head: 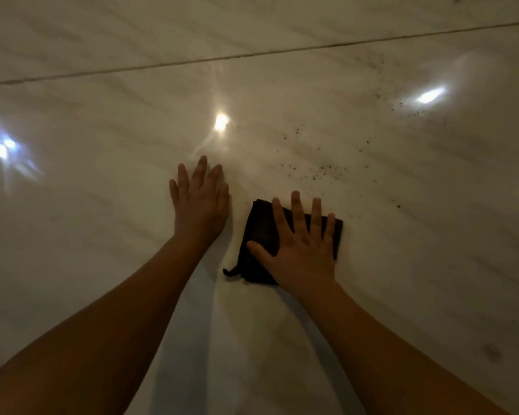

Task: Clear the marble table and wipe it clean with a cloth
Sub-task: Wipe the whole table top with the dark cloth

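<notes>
We have the marble table filling the whole view, glossy and pale, with a dark seam running across its far part and bright lamp reflections on the polish. Nothing stands on it that we can see, so we judge the clearing done and the wiping in hand.

Our right hand lies flat with fingers spread on the dark folded cloth, pressing it to the marble rather than clutching it; the cloth sits near the middle of the view, just beside our left hand, which rests open and flat on the bare stone, holding nothing, likely as a brace.

Beyond and to the right of the cloth lies a scatter of dark crumbs, thinning out toward the far right. To do this well, we should keep the palm pressing evenly, push the cloth out past the specks and draw them back together instead of flicking them wider, then refold to a clean face.

No containers show, so there are no contents to report.
</notes>
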